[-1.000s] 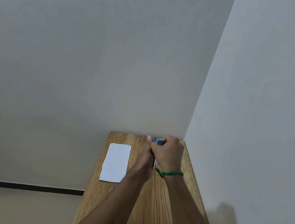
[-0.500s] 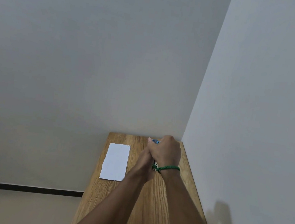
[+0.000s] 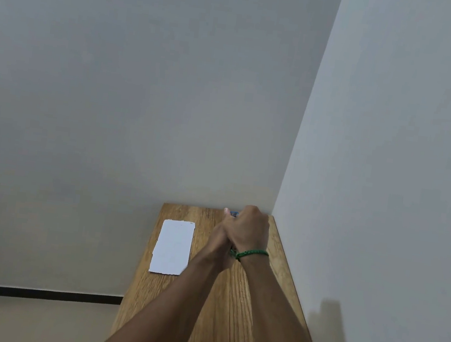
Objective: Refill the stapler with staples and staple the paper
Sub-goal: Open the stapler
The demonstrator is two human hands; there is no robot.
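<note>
View from above a narrow wooden table (image 3: pixel 245 301) set into a room corner, walls at 12 and 3 o'clock. At 9 o'clock of the hands, a white sheet of paper (image 3: pixel 173 246) lies flat on the table, its edges rough, well apart from both hands. At centre, the left hand (image 3: pixel 219 244) reaches toward 12 o'clock, curled and pressed against the right hand; what its fingers hold is hidden, so its grip cannot be told. Just to its 3 o'clock, the right hand (image 3: pixel 249 229) is closed in a fist over a blue stapler (image 3: pixel 233 214), of which only a small tip shows at 12 o'clock of the knuckles, near the table's far edge. The rest of the stapler is covered by the two hands. A green cord bracelet (image 3: pixel 251 253) circles the right wrist. Both forearms enter from 6 o'clock. At far right, a shadow (image 3: pixel 328 320) falls on the wall at 4 o'clock.
</note>
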